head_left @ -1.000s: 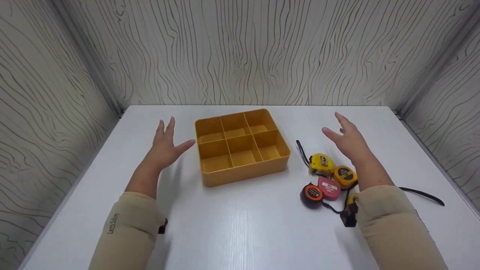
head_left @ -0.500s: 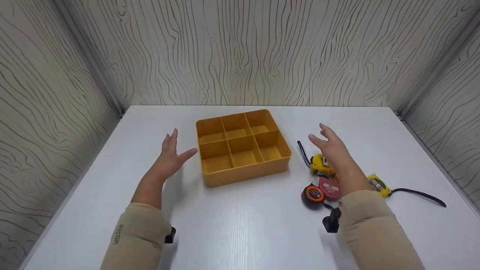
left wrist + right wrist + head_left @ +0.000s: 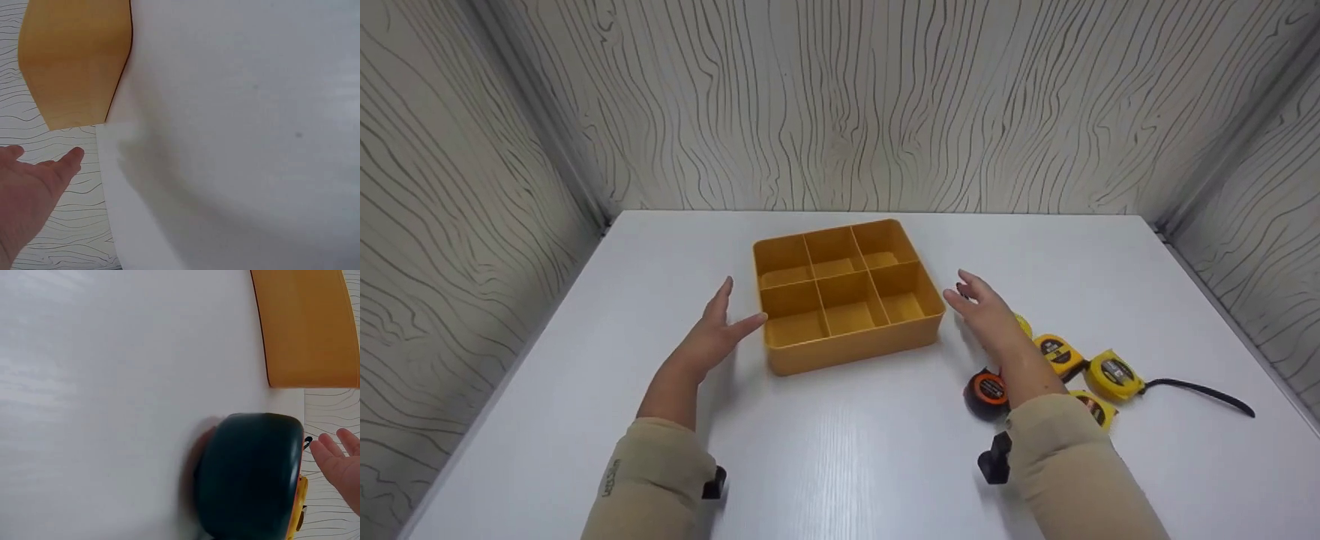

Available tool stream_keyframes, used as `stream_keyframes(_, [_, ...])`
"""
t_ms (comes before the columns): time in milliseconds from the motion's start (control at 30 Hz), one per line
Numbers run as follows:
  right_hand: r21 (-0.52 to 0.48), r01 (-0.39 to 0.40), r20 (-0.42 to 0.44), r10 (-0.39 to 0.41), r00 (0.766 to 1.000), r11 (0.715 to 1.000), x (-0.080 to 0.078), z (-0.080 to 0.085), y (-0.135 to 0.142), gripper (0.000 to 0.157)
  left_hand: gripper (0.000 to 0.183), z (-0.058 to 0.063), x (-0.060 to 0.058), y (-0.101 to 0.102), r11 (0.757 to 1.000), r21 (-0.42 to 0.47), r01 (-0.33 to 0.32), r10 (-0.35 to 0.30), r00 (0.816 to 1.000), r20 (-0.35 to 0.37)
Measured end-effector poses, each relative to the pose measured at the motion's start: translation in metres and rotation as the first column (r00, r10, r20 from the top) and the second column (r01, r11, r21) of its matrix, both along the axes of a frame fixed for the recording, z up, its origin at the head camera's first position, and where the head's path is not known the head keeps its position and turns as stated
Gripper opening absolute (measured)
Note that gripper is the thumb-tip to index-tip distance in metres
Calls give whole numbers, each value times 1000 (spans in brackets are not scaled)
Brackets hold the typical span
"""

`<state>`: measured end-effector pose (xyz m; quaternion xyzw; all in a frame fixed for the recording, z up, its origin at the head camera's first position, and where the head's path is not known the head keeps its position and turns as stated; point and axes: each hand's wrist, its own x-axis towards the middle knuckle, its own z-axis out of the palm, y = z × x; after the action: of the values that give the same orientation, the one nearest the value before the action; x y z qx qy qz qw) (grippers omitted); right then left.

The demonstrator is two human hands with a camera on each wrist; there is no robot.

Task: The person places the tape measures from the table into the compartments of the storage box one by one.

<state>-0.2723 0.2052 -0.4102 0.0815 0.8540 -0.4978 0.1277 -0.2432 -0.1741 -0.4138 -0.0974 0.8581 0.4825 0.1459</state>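
Note:
A mustard-yellow box (image 3: 855, 349) with several compartments stands on the white table, slightly turned, its compartments bare. My left hand (image 3: 712, 341) is beside the box's left side, thumb spread toward its front left corner and holding nothing. On the other side my right hand (image 3: 986, 319) is held with its fingertips close to the box's right corner, also holding nothing. In the left wrist view a gap shows between the hand (image 3: 34, 191) and the box (image 3: 76, 67). Below the right forearm lies a black and orange tape measure (image 3: 986, 394).
Several tape measures lie right of the box: an orange-yellow tape measure (image 3: 1059, 354), a yellow tape measure (image 3: 1114, 375) with a black strap (image 3: 1204, 391), and others partly hidden by the right arm. Wood-grain panels (image 3: 840, 105) enclose the table (image 3: 840, 450) at the back and sides.
Both hands have moved inward and nearer to the box, the right one from over the tape measures leftward, the left one rightward. The box and tape measures have stayed in place.

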Motion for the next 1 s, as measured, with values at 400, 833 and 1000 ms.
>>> stream_keyframes(400, [-103,-31,-27,28,999,994,0,-4,-17,71,111,-14,-2,12,988,151,38,-33,999,-37])
stream_keyframes(833, [-91,-39,13,40,999,995,-1,-10,-17,55,96,-22,-4,15,987,155,36,-31,999,-34])
stream_keyframes(1000, [-148,-19,35,24,999,989,-1,-11,-18,50,100,-23,-2,12,984,175,42,-35,999,-42])
